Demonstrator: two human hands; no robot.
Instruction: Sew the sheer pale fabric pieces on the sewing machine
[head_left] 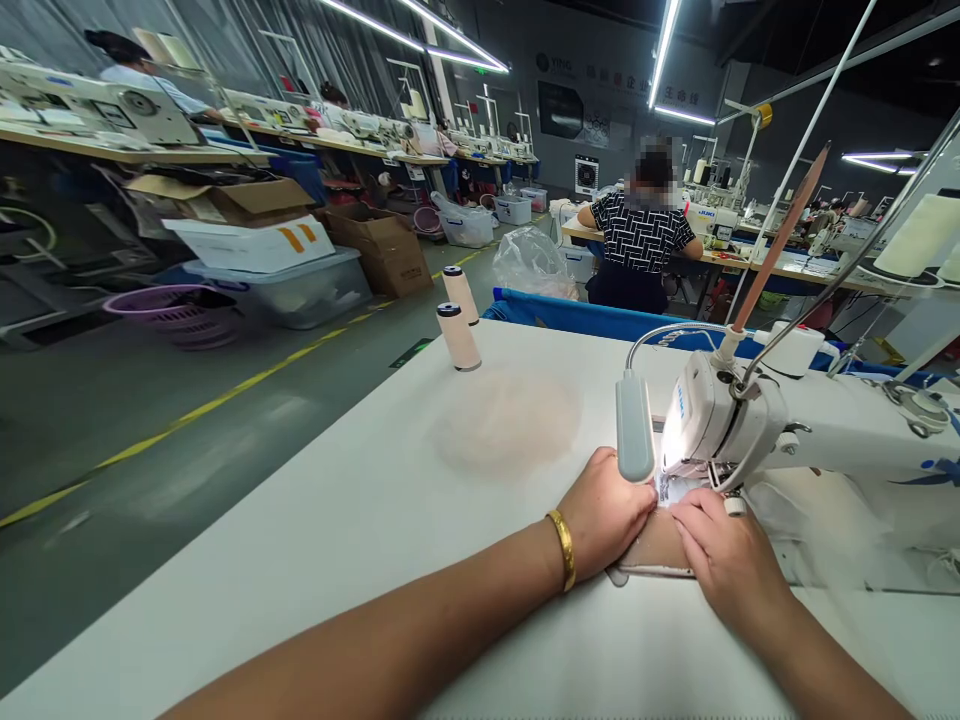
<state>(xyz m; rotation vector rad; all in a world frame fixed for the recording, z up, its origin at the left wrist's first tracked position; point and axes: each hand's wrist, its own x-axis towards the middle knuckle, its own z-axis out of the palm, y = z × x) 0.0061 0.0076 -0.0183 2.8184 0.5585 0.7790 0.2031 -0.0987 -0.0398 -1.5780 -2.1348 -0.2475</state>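
Note:
My left hand (604, 512), with a gold bangle at the wrist, lies fingers down on a small tan fabric piece (656, 548) just left of the needle. My right hand (724, 548) presses flat on the same piece from the right, its fingertips close to the presser foot. The white sewing machine (787, 420) stands at the right of the white table (360, 520). A grey gooseneck lamp (634, 425) lights the needle area. The fingertips of my left hand are hidden behind the lamp head.
Two thread cones (458, 337) stand at the table's far edge. A blue bin rim (570, 315) lies behind the table. A seated person in a patterned top (642, 240) works ahead. Boxes, a clear tub (300, 285) and a purple basket (172, 310) line the aisle at left.

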